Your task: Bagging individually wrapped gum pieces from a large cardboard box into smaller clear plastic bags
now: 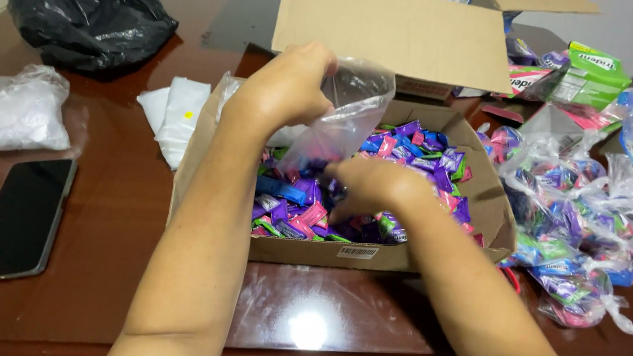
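1. Right now the left hand (286, 86) is closed in a pinch on the upper edge of a clear plastic bag (349, 111), holding it up above the open cardboard box (370, 254) so that the bag hangs down with its lower end among the sweets.
2. The right hand (368, 188) is lower, down in the box, its fingers curled over the small wrapped candies (412, 150); it is blurred, so whether it has any in its grip cannot be told.
3. The candies are purple, blue, pink and green, and fill the shallow box, which lies in the middle of the brown glossy surface (112, 225), directly ahead of the person.
4. Behind the box stands a larger cardboard carton (396, 30) with its flaps open.
5. To the right of the box lies a heap of tied clear bags already filled with the same candies (580, 235), and beyond them a few green and pink flat packs (589, 77).
6. To the left of the box lie folded white plastic bags (175, 113), and further left a bundle of clear plastic (20, 112).
7. A dark phone (18, 220) lies face up near the left edge, and a black plastic bag (86, 18) sits at the far left corner.
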